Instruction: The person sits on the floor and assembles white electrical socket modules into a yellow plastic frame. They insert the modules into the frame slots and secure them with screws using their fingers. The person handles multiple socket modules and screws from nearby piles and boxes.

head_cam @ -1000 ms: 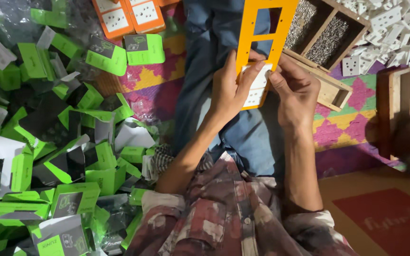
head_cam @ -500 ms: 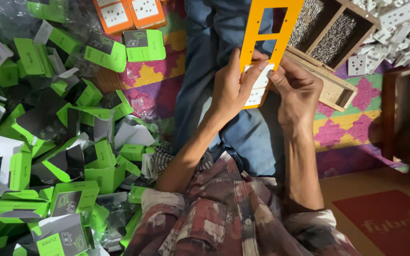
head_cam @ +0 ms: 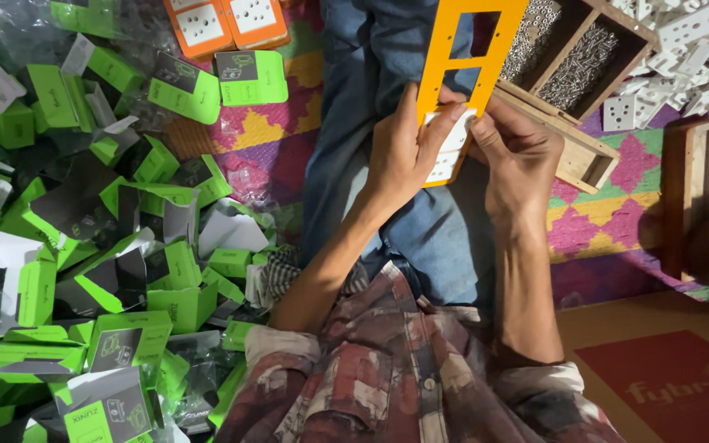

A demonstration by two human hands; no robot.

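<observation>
A heap of green boxes covers the floor at the left. A wooden tray of screws sits at the upper right. Over the jeans, an orange frame stands nearly upright. The left hand and right hand both grip its lower end, pressing a white socket into it.

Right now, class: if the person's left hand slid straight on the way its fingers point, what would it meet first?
The left hand points up along the orange frame; beyond that, probably the wooden screw box, though depth is unclear.
</observation>
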